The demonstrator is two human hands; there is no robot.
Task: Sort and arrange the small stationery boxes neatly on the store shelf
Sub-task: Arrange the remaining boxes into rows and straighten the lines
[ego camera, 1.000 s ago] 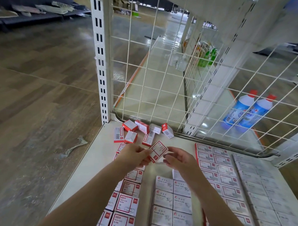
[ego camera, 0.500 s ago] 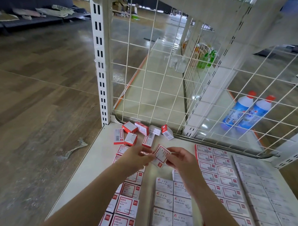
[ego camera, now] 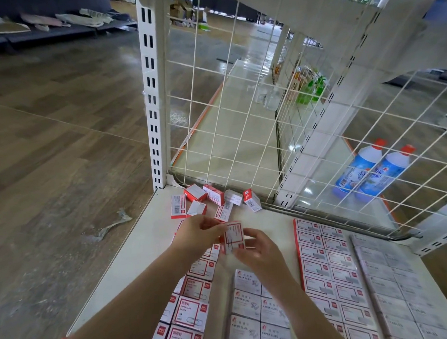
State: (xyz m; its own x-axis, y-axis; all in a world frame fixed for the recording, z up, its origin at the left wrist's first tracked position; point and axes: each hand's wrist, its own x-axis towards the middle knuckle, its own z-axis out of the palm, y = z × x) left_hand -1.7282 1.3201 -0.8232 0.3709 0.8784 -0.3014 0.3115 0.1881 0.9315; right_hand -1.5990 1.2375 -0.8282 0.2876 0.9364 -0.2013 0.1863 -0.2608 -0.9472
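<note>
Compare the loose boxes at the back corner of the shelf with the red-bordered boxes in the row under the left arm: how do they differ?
The loose boxes lie jumbled at mixed angles, some tipped on edge; the row boxes lie flat, edge to edge in a line. The loose boxes show varied faces, including barcode sides; the row boxes all show their red-framed label upward. Both groups are small red-and-white cartons on the same shelf.

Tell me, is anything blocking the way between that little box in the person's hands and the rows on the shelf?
Nothing visible does. The left hand and right hand hold the small box above the shelf, just over the red-framed row and the white paper-clip row. The loose boxes lie farther back, by the wire grid.
</note>
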